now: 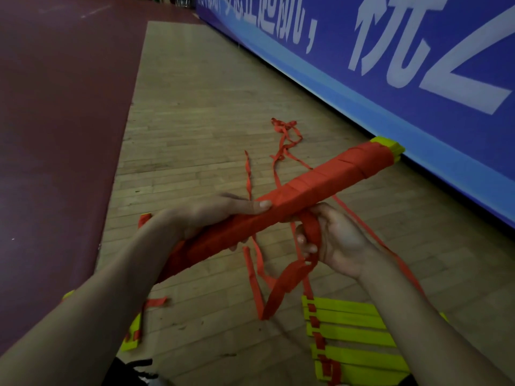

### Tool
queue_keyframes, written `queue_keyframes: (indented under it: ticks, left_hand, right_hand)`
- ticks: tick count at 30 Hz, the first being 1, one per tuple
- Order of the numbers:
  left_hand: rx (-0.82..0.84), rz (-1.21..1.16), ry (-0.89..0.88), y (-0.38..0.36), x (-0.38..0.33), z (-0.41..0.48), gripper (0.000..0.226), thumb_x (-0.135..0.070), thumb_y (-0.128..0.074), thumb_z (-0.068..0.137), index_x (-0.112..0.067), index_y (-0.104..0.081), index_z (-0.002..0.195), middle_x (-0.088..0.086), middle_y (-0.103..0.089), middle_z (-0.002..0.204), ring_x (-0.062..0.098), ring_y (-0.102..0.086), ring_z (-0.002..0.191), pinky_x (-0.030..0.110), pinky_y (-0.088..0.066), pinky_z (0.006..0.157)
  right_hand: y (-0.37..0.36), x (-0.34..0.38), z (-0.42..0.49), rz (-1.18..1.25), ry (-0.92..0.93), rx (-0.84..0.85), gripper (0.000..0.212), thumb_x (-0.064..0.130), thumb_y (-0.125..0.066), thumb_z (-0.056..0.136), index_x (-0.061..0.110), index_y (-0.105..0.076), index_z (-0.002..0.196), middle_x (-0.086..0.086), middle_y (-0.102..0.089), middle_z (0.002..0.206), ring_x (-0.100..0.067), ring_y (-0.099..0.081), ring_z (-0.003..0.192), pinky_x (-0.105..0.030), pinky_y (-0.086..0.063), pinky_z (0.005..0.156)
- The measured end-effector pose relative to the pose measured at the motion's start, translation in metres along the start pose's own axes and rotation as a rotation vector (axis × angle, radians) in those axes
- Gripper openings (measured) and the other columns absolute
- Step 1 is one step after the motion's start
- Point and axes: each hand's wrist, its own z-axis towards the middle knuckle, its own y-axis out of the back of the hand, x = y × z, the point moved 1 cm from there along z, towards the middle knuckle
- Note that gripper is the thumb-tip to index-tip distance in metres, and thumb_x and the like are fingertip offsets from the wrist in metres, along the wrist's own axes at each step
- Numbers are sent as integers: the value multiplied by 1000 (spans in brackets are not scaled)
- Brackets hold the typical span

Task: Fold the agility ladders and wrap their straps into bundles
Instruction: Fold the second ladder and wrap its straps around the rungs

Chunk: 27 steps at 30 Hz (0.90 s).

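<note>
Left hand (223, 215) gripped the strap-wrapped ladder bundle (292, 196) mid-air, right hand (331, 240) had the loose red strap (289, 277) pinched tight.

Wooden floor (195, 112), maroon mat (55, 107), blue banner (390, 65)

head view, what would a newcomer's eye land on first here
The long red bundle held slantwise mid-frame, yellow showing at its far end. The left hand grips it and the right hand holds a strap just beneath it. Next come the yellow ladder on the floor at lower right and the blue banner along the right.
</note>
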Motion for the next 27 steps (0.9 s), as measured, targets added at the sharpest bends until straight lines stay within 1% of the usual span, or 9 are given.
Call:
queue_keyframes:
  ticks: [4, 7, 10, 14, 17, 20, 23, 25, 27]
  left_hand:
    - [-14, 12, -5, 0, -5, -4, 61, -66, -68, 68, -20, -69, 108, 11, -70, 81, 23, -65, 67, 28, -52, 61]
    - [-3, -1, -10, -2, -8, -5, 59, -62, -71, 71, -17, -69, 108, 12, -69, 77, 23, -64, 64, 27, -52, 58]
    - [-13, -37, -35, -3, -13, -7, 61, -57, -70, 68, -10, -68, 106, 8, -68, 70, 20, -63, 57, 24, -52, 53]
    - [-43, -57, -19, -6, -15, -7, 59, -58, -67, 64, -13, -69, 103, 6, -69, 70, 18, -63, 58, 24, -53, 53]
    - [-68, -62, -27, -6, -15, -6, 61, -60, -67, 64, -14, -69, 104, 6, -69, 70, 18, -63, 57, 24, -52, 52]
    - [-60, -47, -47, -6, -15, -5, 64, -63, -69, 62, -17, -69, 107, 8, -70, 73, 22, -64, 62, 26, -54, 57]
    - [-59, -38, -55, -7, -14, -5, 66, -61, -77, 65, -15, -67, 110, 8, -71, 75, 22, -66, 67, 27, -53, 58]
    - [-69, -37, -53, -8, -15, -5, 68, -60, -77, 65, -13, -65, 113, 7, -71, 73, 20, -66, 63, 25, -52, 55]
    - [-103, -46, -58, -8, -17, -4, 66, -59, -72, 62, -13, -67, 109, 6, -70, 70, 18, -65, 58, 23, -50, 51]
  right_hand:
    - [-1, 2, -3, 4, -28, 29, 48, 38, -37, 84, 5, -72, 80, -9, -64, 62, -15, -50, 44, -29, -39, 57]
    - [-1, -1, -4, -7, -40, 17, 46, 26, -32, 86, 7, -72, 76, -10, -63, 60, -15, -49, 42, -33, -37, 62]
    - [-1, -2, -3, -59, -52, -37, 38, 16, -31, 84, 2, -65, 84, -10, -56, 57, -15, -46, 42, -33, -39, 62]
    - [-2, 0, -4, 28, -48, -62, 38, 20, -30, 86, 1, -63, 85, -13, -58, 62, -17, -48, 43, -34, -46, 61]
    - [-3, 1, -2, -19, 14, -134, 46, 27, -27, 93, 5, -64, 77, -15, -60, 72, -17, -47, 43, -35, -42, 63]
    - [-3, 0, -1, -53, 72, -150, 38, 24, -28, 94, 0, -58, 91, -10, -64, 66, -14, -51, 41, -32, -35, 57]
    - [2, -4, -1, -177, 28, -180, 37, 18, -32, 94, -2, -62, 92, -8, -64, 60, -13, -52, 43, -31, -40, 58]
    - [5, -8, -1, -239, 28, -202, 31, 13, -38, 92, 3, -67, 87, -7, -65, 64, -13, -54, 48, -29, -43, 58]
    - [7, -9, -1, -297, 66, -209, 26, 8, -43, 86, 9, -69, 86, -4, -66, 66, -12, -57, 53, -29, -45, 60]
